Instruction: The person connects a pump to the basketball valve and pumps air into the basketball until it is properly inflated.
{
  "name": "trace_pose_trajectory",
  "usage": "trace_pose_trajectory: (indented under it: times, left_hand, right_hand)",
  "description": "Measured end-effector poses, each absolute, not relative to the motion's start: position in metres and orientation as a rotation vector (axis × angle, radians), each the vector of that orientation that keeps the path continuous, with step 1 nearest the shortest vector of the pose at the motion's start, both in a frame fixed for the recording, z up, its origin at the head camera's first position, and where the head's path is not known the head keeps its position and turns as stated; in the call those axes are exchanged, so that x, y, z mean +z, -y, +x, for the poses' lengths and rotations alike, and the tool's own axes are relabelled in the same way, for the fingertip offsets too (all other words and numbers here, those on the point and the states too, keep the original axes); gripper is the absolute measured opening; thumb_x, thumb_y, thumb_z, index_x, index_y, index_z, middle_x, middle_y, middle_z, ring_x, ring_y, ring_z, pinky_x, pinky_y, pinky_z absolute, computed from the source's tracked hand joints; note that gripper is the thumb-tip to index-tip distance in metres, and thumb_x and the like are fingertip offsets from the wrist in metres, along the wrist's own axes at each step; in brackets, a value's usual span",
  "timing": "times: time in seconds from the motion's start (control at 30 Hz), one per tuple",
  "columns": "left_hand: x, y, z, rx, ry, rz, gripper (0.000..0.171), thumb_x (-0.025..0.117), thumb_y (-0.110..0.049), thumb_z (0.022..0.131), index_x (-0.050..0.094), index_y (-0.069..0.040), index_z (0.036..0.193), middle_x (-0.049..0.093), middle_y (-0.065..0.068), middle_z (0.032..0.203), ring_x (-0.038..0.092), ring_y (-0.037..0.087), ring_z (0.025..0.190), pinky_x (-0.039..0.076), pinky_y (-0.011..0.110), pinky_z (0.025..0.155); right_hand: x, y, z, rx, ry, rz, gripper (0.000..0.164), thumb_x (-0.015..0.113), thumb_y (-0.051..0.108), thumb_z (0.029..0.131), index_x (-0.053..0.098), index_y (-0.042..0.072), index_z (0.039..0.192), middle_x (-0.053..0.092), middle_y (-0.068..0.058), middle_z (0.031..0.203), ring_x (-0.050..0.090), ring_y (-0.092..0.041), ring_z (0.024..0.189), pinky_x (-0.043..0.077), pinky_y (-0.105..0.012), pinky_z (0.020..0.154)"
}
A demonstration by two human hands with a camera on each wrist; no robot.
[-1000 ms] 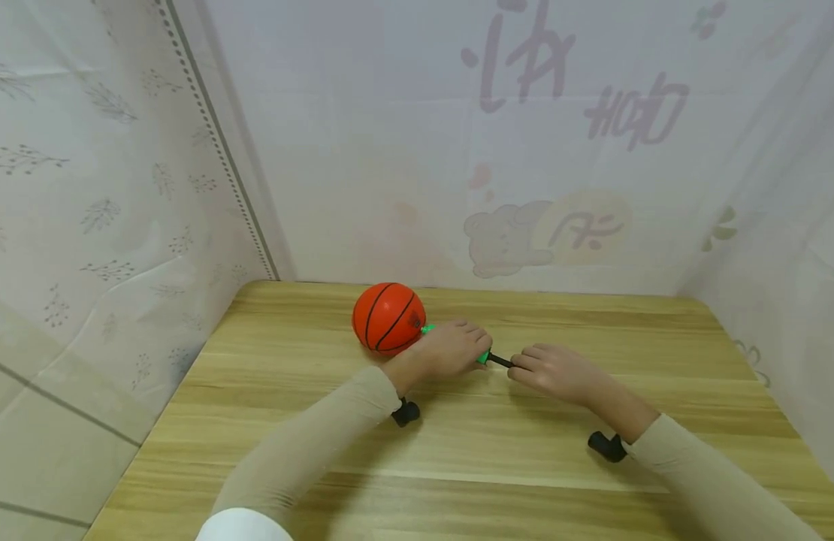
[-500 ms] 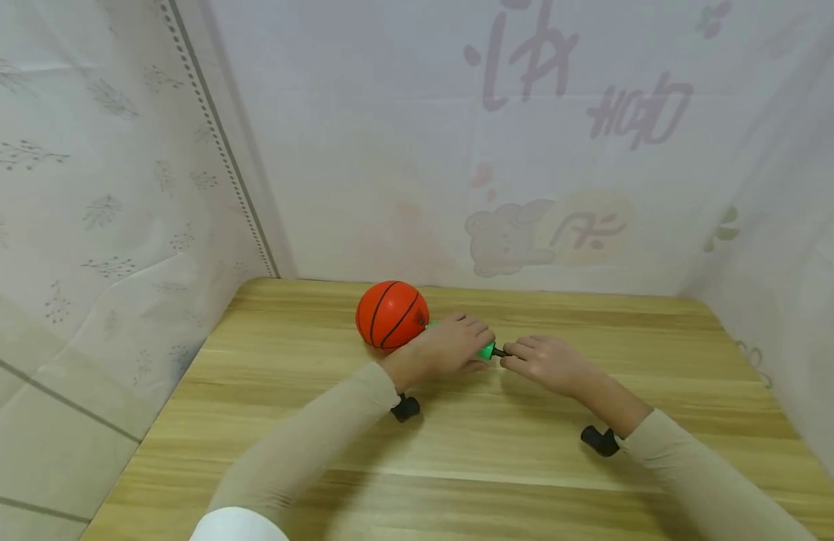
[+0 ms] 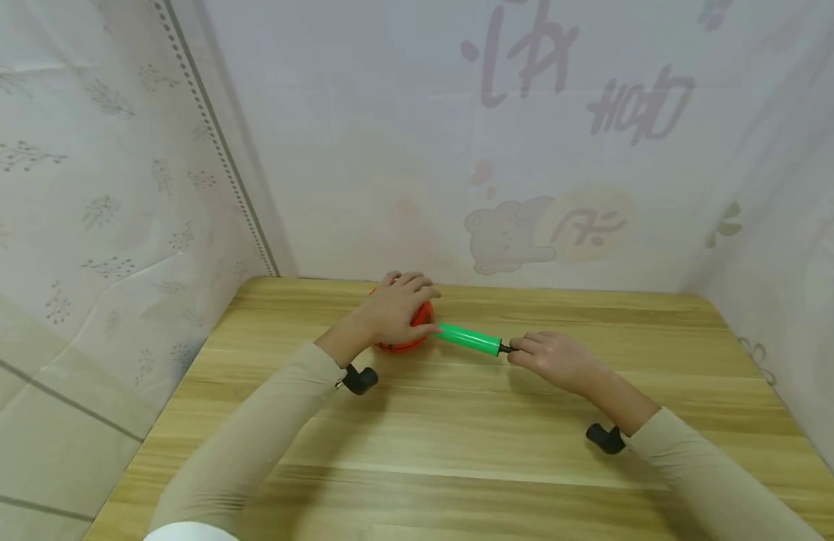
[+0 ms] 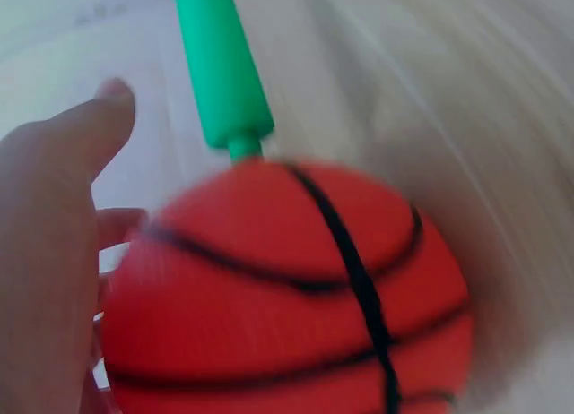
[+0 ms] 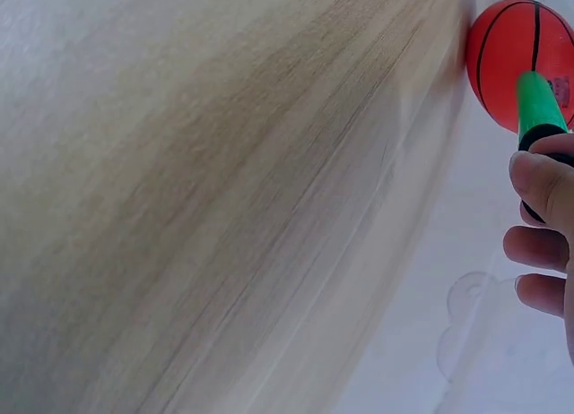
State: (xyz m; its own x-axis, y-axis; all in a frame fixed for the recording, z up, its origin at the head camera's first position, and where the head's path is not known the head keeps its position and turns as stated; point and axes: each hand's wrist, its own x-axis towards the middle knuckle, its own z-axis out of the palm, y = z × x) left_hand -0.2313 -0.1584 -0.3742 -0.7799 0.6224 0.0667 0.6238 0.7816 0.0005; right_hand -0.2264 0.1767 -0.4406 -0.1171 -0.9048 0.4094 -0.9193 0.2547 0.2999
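Note:
An orange-red toy basketball (image 3: 424, 312) with black lines sits on the wooden table, partly hidden under my left hand (image 3: 393, 309). That hand lies over the ball with its fingers extended; in the left wrist view, its thumb (image 4: 112, 114) stands off the ball (image 4: 269, 315). A green hand pump (image 3: 469, 339) runs from the ball's right side toward my right hand (image 3: 555, 362). Its narrow tip (image 4: 244, 148) meets the ball. My right hand grips the pump's black handle end (image 5: 538, 138), thumb and fingers curled round it in the right wrist view.
The wooden table (image 3: 457, 466) ends at a pale printed cloth backdrop (image 3: 363, 150) just behind the ball. Patterned cloth (image 3: 119, 225) also hangs at the left side. Black wrist-worn camera parts (image 3: 359, 379) stick out beneath both wrists.
My left hand has let go of the green pump barrel and moved left onto the ball. The right hand came slightly inward, and less of the black rod shows than a second ago.

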Motion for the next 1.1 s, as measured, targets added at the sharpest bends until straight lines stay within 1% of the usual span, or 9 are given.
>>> trace_pose_trajectory:
  times: [0.1, 0.27, 0.43, 0.67, 0.77, 0.83, 0.93, 0.97, 1.1]
  left_hand:
    - [-0.377, 0.174, -0.231, -0.096, 2.942, -0.992, 0.07, 0.064, -0.06, 0.093, 0.053, -0.014, 0.145, 0.049, 0.012, 0.149, 0.037, 0.031, 0.142, 0.029, 0.055, 0.113]
    - [-0.383, 0.189, -0.229, -0.178, 2.943, -0.951, 0.083, 0.075, -0.063, 0.083, 0.051, -0.016, 0.147, 0.047, 0.013, 0.148, 0.038, 0.034, 0.138, 0.036, 0.061, 0.104]
    - [-0.391, 0.196, -0.228, -0.249, 2.96, -0.908, 0.094, 0.079, -0.067, 0.076, 0.047, -0.019, 0.15, 0.044, 0.013, 0.148, 0.035, 0.033, 0.139, 0.04, 0.061, 0.101]
    - [-0.401, 0.198, -0.23, -0.353, 2.923, -0.897, 0.087, 0.08, -0.059, 0.079, 0.048, -0.019, 0.149, 0.043, 0.01, 0.151, 0.035, 0.033, 0.141, 0.042, 0.058, 0.104]
    - [-0.403, 0.198, -0.231, -0.35, 2.913, -0.883, 0.081, 0.079, -0.057, 0.081, 0.049, -0.021, 0.148, 0.047, 0.009, 0.147, 0.04, 0.031, 0.137, 0.044, 0.056, 0.101]
    - [-0.404, 0.198, -0.23, -0.352, 2.912, -0.873, 0.08, 0.079, -0.056, 0.081, 0.051, -0.02, 0.147, 0.048, 0.009, 0.146, 0.041, 0.031, 0.135, 0.045, 0.056, 0.1]
    - [-0.405, 0.197, -0.23, -0.345, 2.912, -0.862, 0.079, 0.079, -0.056, 0.081, 0.052, -0.02, 0.146, 0.049, 0.01, 0.145, 0.041, 0.031, 0.135, 0.045, 0.057, 0.099]
    - [-0.405, 0.197, -0.23, -0.343, 2.911, -0.861, 0.079, 0.079, -0.056, 0.081, 0.052, -0.019, 0.146, 0.049, 0.01, 0.145, 0.041, 0.031, 0.135, 0.045, 0.057, 0.099]
    - [-0.406, 0.197, -0.23, -0.348, 2.905, -0.857, 0.079, 0.08, -0.055, 0.081, 0.054, -0.017, 0.144, 0.049, 0.01, 0.145, 0.042, 0.032, 0.134, 0.045, 0.058, 0.099]
  right_hand:
    - [-0.443, -0.177, -0.227, 0.048, 2.046, 1.64, 0.026, 0.08, 0.0, 0.076, 0.068, 0.007, 0.098, 0.071, -0.008, 0.101, 0.068, -0.019, 0.081, 0.058, -0.03, 0.069]
    - [-0.445, -0.174, -0.227, 0.051, 2.075, 1.587, 0.031, 0.084, -0.003, 0.072, 0.069, 0.006, 0.098, 0.071, -0.008, 0.102, 0.07, -0.019, 0.086, 0.058, -0.029, 0.072]
    - [-0.449, -0.172, -0.23, 0.117, 2.079, 1.54, 0.028, 0.085, -0.002, 0.072, 0.069, 0.005, 0.095, 0.071, -0.009, 0.1, 0.07, -0.02, 0.086, 0.059, -0.029, 0.071]
    - [-0.457, -0.17, -0.236, 0.235, 2.059, 1.532, 0.018, 0.08, 0.005, 0.081, 0.068, 0.006, 0.094, 0.071, -0.01, 0.101, 0.071, -0.021, 0.086, 0.059, -0.031, 0.07]
    - [-0.459, -0.171, -0.237, 0.272, 2.057, 1.528, 0.008, 0.074, 0.013, 0.093, 0.068, 0.007, 0.094, 0.072, -0.012, 0.103, 0.071, -0.024, 0.088, 0.059, -0.035, 0.071]
    - [-0.46, -0.171, -0.237, 0.288, 2.045, 1.517, 0.017, 0.062, 0.022, 0.103, 0.069, 0.009, 0.094, 0.072, -0.013, 0.106, 0.072, -0.027, 0.09, 0.06, -0.038, 0.072]
    - [-0.459, -0.17, -0.236, 0.301, 2.014, 1.502, 0.039, 0.044, 0.033, 0.11, 0.071, 0.011, 0.093, 0.073, -0.015, 0.109, 0.072, -0.029, 0.09, 0.06, -0.042, 0.072]
    - [-0.459, -0.169, -0.235, 0.309, 2.005, 1.497, 0.042, 0.041, 0.035, 0.11, 0.071, 0.012, 0.092, 0.073, -0.015, 0.109, 0.072, -0.029, 0.09, 0.06, -0.042, 0.072]
    - [-0.455, -0.165, -0.234, 0.358, 1.983, 1.491, 0.041, 0.045, 0.035, 0.109, 0.073, 0.01, 0.092, 0.072, -0.017, 0.11, 0.072, -0.029, 0.088, 0.06, -0.042, 0.071]
